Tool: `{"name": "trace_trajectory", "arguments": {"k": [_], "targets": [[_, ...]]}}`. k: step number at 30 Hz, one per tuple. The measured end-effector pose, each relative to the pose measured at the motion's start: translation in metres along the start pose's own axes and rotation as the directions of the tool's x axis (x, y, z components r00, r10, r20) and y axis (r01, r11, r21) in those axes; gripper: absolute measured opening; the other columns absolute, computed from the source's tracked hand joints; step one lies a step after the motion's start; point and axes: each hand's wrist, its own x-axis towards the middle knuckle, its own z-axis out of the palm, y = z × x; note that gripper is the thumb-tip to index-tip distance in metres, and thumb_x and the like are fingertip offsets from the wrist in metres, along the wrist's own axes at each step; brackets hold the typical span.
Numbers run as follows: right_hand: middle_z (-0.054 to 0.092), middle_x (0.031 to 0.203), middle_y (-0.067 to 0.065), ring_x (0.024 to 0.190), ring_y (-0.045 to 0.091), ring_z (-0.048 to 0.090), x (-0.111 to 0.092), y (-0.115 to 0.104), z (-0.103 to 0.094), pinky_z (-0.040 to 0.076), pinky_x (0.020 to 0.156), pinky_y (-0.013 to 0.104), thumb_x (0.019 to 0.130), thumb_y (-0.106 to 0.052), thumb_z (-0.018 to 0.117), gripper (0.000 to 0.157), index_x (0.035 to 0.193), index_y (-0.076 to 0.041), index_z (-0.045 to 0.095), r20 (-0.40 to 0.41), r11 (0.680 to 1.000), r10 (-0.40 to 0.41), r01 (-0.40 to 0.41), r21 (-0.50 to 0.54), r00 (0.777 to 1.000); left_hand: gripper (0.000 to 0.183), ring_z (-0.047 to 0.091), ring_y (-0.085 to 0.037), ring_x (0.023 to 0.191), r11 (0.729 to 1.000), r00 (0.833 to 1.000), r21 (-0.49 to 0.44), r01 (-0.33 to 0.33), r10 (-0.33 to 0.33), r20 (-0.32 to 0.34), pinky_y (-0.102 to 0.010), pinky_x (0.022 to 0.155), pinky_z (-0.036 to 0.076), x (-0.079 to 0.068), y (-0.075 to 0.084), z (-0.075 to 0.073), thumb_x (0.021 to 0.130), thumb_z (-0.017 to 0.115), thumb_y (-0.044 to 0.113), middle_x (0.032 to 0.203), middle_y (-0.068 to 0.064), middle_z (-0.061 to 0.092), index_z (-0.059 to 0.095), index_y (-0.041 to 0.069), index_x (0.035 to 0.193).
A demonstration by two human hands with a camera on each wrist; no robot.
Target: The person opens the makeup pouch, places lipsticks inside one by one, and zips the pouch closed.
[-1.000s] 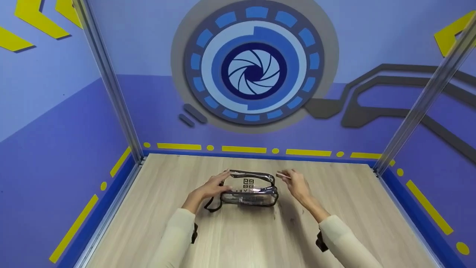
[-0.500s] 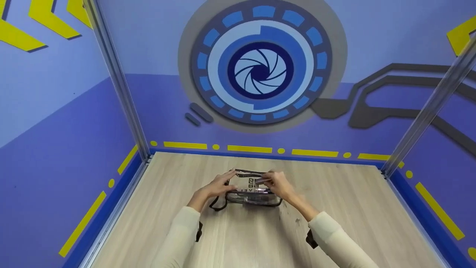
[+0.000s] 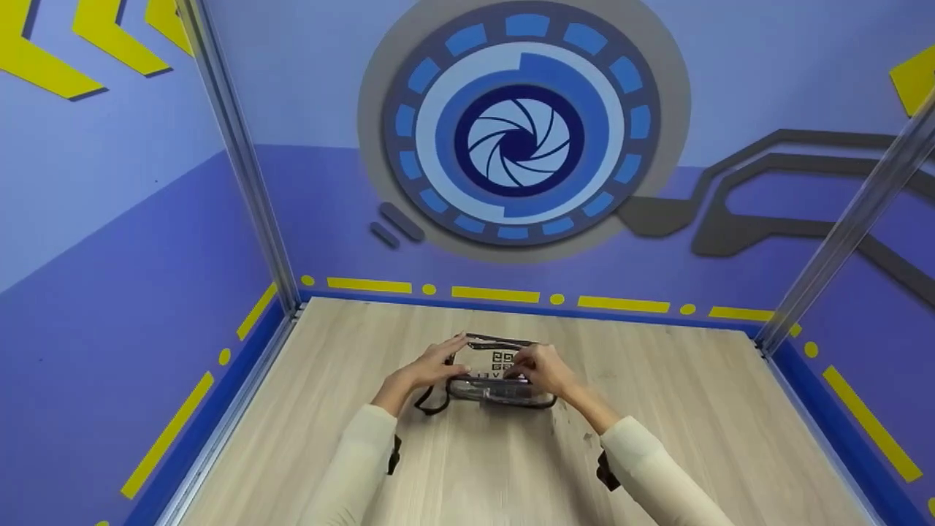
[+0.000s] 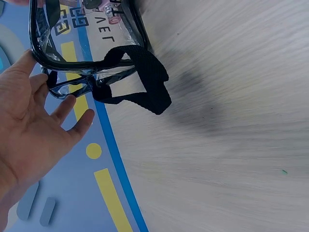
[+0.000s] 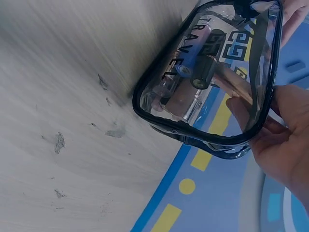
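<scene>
A: Backdrop?
B: Blue-purple wall (image 3: 314, 212) behind, metal posts at both back corners: left post (image 3: 237, 153), right post (image 3: 851, 226). Pale wood counter (image 3: 467, 475) between.

A: Where's the pouch?
B: Clear pouch (image 3: 493, 371), black piping, on the counter near its back edge. Side edges well apart from it; bare wood runs out left, right and toward the camera.

A: Hands?
B: Left hand (image 3: 431, 365) touches the pouch's left end, thumb and fingers spread, not clenched. Right hand (image 3: 548, 370) has fingertips inside the pouch, pinching a slim tube (image 5: 235, 83). Black strap (image 4: 149, 72) loops off the left end.

A: What's hard to see?
B: In the head view the right hand covers its own fingertips; the right wrist view shows them through plastic. Also in there: dark-capped tube (image 5: 204, 70), pinkish container (image 5: 182, 100), overlapping, some glare. Left wrist view crops the pouch at the top. Counter's near edge and both arms run out of frame. Dark marks (image 5: 59, 143) on the wood, can't tell what.
</scene>
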Motion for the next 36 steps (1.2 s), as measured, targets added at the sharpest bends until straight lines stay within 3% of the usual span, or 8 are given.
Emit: {"name": "trace_trajectory", "arguments": {"k": [13, 21, 29, 36], "targets": [[0.076, 0.09, 0.024, 0.077, 0.033, 0.074, 0.001, 0.0, -0.003, 0.062, 0.07, 0.045, 0.084, 0.016, 0.07, 0.015, 0.097, 0.011, 0.075, -0.046, 0.997, 0.067, -0.068, -0.024, 0.997, 0.07, 0.012, -0.05, 0.156, 0.999, 0.999, -0.005, 0.031, -0.031, -0.025, -0.07, 0.122, 0.015, 0.001, 0.003, 0.0, 0.106, 0.055, 0.033, 0.17, -0.022, 0.016, 0.026, 0.001, 0.161], [0.077, 0.088, 0.02, 0.078, 0.03, 0.075, -0.003, 0.007, -0.006, 0.062, 0.071, 0.041, 0.086, 0.012, 0.069, 0.012, 0.095, 0.008, 0.076, -0.063, 0.996, 0.082, -0.084, -0.031, 0.995, 0.07, 0.014, -0.047, 0.156, 1.0, 1.0, 0.019, 0.015, -0.015, -0.019, -0.068, 0.124, 0.012, 0.001, 0.001, 0.001, 0.106, 0.054, 0.032, 0.17, -0.023, 0.016, 0.026, -0.001, 0.16], [0.077, 0.081, 0.017, 0.068, 0.022, 0.071, -0.011, 0.014, -0.012, 0.06, 0.061, 0.036, 0.083, 0.013, 0.07, 0.011, 0.088, 0.007, 0.077, -0.188, 0.998, 0.006, -0.017, -0.056, 0.982, 0.071, 0.014, -0.047, 0.156, 1.0, 1.0, -0.01, 0.018, -0.018, -0.019, -0.068, 0.124, 0.011, 0.001, 0.0, 0.001, 0.106, 0.055, 0.035, 0.17, -0.023, 0.016, 0.026, -0.001, 0.161], [0.077, 0.083, 0.018, 0.072, 0.029, 0.074, -0.023, 0.024, -0.02, 0.062, 0.064, 0.038, 0.083, 0.015, 0.069, 0.011, 0.087, 0.008, 0.076, -0.228, 0.996, 0.069, -0.079, -0.034, 0.971, 0.073, 0.014, -0.047, 0.156, 1.0, 1.0, 0.003, 0.001, -0.001, -0.015, -0.068, 0.124, 0.008, 0.0, -0.001, 0.001, 0.106, 0.054, 0.039, 0.169, -0.025, 0.016, 0.026, -0.001, 0.161]]}}
